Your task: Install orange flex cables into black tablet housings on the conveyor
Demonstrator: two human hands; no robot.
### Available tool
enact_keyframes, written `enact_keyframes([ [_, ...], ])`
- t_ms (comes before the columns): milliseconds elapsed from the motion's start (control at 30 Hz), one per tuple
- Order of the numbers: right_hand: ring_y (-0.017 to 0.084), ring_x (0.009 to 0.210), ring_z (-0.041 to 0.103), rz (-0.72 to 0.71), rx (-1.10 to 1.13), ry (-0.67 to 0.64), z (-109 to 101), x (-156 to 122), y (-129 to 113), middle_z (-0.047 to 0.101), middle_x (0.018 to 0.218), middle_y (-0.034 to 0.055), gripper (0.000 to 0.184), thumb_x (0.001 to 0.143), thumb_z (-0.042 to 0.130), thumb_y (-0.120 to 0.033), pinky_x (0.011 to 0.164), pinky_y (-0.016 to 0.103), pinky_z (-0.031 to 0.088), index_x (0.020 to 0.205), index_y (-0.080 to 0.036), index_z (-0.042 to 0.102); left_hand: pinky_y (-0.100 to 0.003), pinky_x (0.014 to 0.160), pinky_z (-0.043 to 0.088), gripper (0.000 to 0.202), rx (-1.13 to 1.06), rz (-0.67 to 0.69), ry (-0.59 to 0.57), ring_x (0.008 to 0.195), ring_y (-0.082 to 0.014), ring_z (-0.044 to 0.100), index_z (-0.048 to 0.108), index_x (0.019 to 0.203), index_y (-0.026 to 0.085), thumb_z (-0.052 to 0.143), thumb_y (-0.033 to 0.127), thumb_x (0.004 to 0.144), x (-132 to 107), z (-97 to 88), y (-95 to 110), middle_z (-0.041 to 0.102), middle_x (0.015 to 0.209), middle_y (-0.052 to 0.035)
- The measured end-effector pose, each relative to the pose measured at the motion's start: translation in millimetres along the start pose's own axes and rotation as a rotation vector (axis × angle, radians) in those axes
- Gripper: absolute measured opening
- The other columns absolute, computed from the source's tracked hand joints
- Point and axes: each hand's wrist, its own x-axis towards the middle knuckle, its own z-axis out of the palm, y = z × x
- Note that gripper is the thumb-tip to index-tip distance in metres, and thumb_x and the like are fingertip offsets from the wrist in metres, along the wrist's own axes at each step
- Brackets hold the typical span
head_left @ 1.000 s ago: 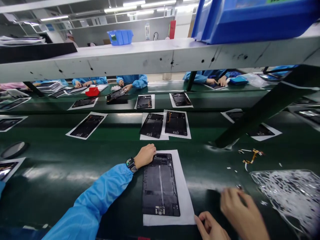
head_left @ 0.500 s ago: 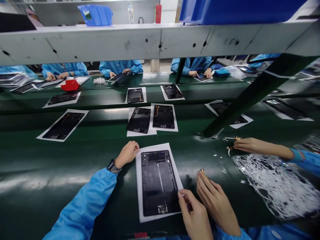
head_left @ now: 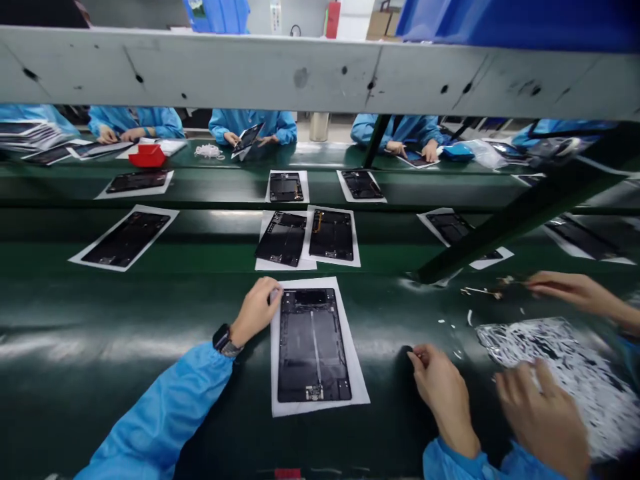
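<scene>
1. Black panel (head_left: 314, 347): lies flat at the centre of the frame, lower half, on a sheet of white paper (head_left: 357, 383). A pale strip runs down its middle; a small board shows near its bottom edge.
2. Left hand (head_left: 254, 310): at the panel's upper-left corner, fingers bent and close together on the corner area. Whether they grip it cannot be told. A dark watch (head_left: 226, 339) is on the wrist.
3. Right hand (head_left: 443, 393): lower right of centre, well apart from the paper. Thumb and forefinger are drawn together, with a dark spot at their tips; whether they hold something cannot be told.
4. Co-worker's hands: one (head_left: 545, 417), blurred, at a heap of white strips (head_left: 545, 333), lower right; the other (head_left: 575, 291) near small cable parts (head_left: 483, 292) at the right.
5. Upper middle: two more dark panels (head_left: 331, 235) side by side, their papers overlapping.
6. Mid left: a single panel (head_left: 126, 239), slanted on paper.
7. Upper left: a red tray (head_left: 147, 157).
8. Top: a white shelf (head_left: 225, 77) bearing blue bins (head_left: 520, 23).
</scene>
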Motion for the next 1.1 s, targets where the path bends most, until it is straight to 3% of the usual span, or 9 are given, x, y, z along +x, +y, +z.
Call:
enact_keyframes([
  [100, 0.026, 0.074, 0.062, 0.071, 0.169, -0.021, 3, 18, -52, 0.062, 0.089, 0.0108, 0.026, 0.095, 0.047, -0.043, 0.056, 0.035, 0.045, 0.079, -0.025, 0.056, -0.033, 0.089, 0.045, 0.012, -0.188, 0.057, -0.107, 0.097, -0.0189, 0.056, 0.059, 0.093, 0.018, 0.047, 0.019, 0.095, -29, 1.3, 42, 0.061, 0.098, -0.0067],
  [167, 0.021, 0.071, 0.061, 0.104, 0.314, -0.048, -2, 30, -92, 0.064, 0.100, 0.0089, 0.023, 0.092, 0.055, -0.046, 0.055, 0.030, 0.045, 0.086, -0.024, 0.057, -0.035, 0.094, 0.045, 0.011, -0.315, 0.056, -0.196, 0.106, -0.0201, 0.055, 0.059, 0.101, 0.017, 0.053, 0.020, 0.093, -42, 3.4, 70, 0.061, 0.108, -0.0086],
  [267, 0.013, 0.050, 0.048, 0.030, 0.632, -0.179, -19, 54, -138, 0.064, 0.081, 0.0020, 0.018, 0.091, 0.060, -0.042, 0.048, 0.026, 0.039, 0.092, -0.023, 0.059, -0.039, 0.104, 0.042, 0.044, -0.505, 0.008, -0.345, 0.119, -0.0243, 0.051, 0.053, 0.125, 0.018, 0.068, 0.029, 0.084, -48, 8.5, 103, 0.056, 0.127, -0.0118],
  [367, 0.012, 0.046, 0.043, -0.046, 0.875, -0.361, -32, 87, -171, 0.063, 0.073, -0.0006, 0.019, 0.092, 0.060, -0.037, 0.044, 0.025, 0.034, 0.105, -0.023, 0.063, -0.041, 0.106, 0.041, 0.071, -0.715, -0.106, -0.392, 0.123, -0.0263, 0.052, 0.045, 0.137, 0.020, 0.077, 0.033, 0.076, -40, 17.1, 120, 0.054, 0.134, -0.0124],
  [500, 0.012, 0.051, 0.046, -0.068, 1.025, -0.463, -22, 135, -207, 0.063, 0.069, 0.0002, 0.017, 0.087, 0.066, -0.037, 0.048, 0.026, 0.035, 0.089, -0.021, 0.070, -0.032, 0.085, 0.050, 0.037, -0.857, -0.253, -0.306, 0.090, -0.0187, 0.064, 0.058, 0.113, 0.014, 0.071, 0.027, 0.081, -31, 26.4, 118, 0.067, 0.099, -0.0066],
  [600, 0.011, 0.050, 0.042, -0.002, 1.122, -0.460, 2, 160, -226, 0.063, 0.068, 0.0011, 0.022, 0.080, 0.072, -0.040, 0.047, 0.026, 0.033, 0.079, -0.018, 0.069, -0.026, 0.074, 0.048, 0.013, -0.679, -0.342, -0.232, 0.072, -0.0135, 0.061, 0.059, 0.094, 0.014, 0.064, 0.020, 0.084, -37, 22.6, 104, 0.063, 0.077, -0.0003],
  [767, 0.013, 0.054, 0.050, 0.018, 1.248, -0.576, 54, 176, -241, 0.065, 0.067, 0.0012, 0.023, 0.074, 0.075, -0.039, 0.052, 0.025, 0.039, 0.077, -0.017, 0.067, -0.027, 0.077, 0.046, 0.013, -0.305, -0.338, -0.206, 0.080, -0.0145, 0.059, 0.058, 0.092, 0.018, 0.066, 0.014, 0.082, -58, 6.7, 80, 0.063, 0.083, 0.0011],
  [933, 0.017, 0.066, 0.062, -0.001, 1.179, -0.793, 90, 181, -251, 0.071, 0.076, 0.0055, 0.017, 0.076, 0.069, -0.033, 0.062, 0.027, 0.046, 0.079, -0.016, 0.068, -0.033, 0.076, 0.046, 0.007, 0.162, -0.137, -0.235, 0.083, -0.0188, 0.056, 0.056, 0.092, 0.018, 0.051, 0.013, 0.093, -71, -0.8, 65, 0.061, 0.086, -0.0021],
  [1100, 0.017, 0.065, 0.062, -0.087, 0.961, -0.840, 112, 189, -265, 0.069, 0.069, 0.0029, 0.005, 0.074, 0.065, -0.018, 0.061, 0.025, 0.044, 0.073, -0.016, 0.070, -0.033, 0.068, 0.047, 0.014, 0.555, 0.014, -0.284, 0.086, -0.0224, 0.054, 0.055, 0.103, 0.015, 0.044, 0.013, 0.096, -70, -4.1, 56, 0.057, 0.092, -0.0071],
])
